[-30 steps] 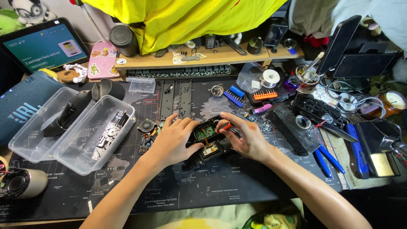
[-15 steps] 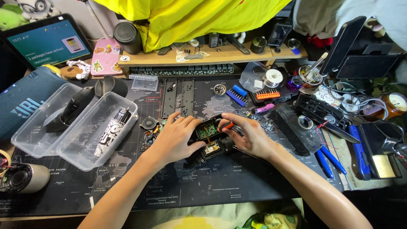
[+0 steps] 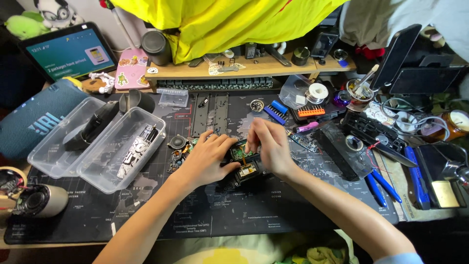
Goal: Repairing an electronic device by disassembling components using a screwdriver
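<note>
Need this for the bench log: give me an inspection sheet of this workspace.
Surface: dark printed desk mat, crowded.
Job's things: opened small device, green circuit board showing.
Clutter: two clear plastic tubs, bit holder, blue-handled pliers.
Hands: left hand steadies the device; right hand has fingertips on the board.
Cables: grey wires at right.
Surroundings: tablet, wooden shelf, yellow cloth.

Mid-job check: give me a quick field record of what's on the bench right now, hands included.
left hand: steadies the opened device from its left side
right hand: fingertips on the exposed board
opened device: black shell, green circuit board showing, on the dark mat
clear tubs: two, left of the hands, holding black parts
blue-handled pliers: right, on the mat, untouched
</note>
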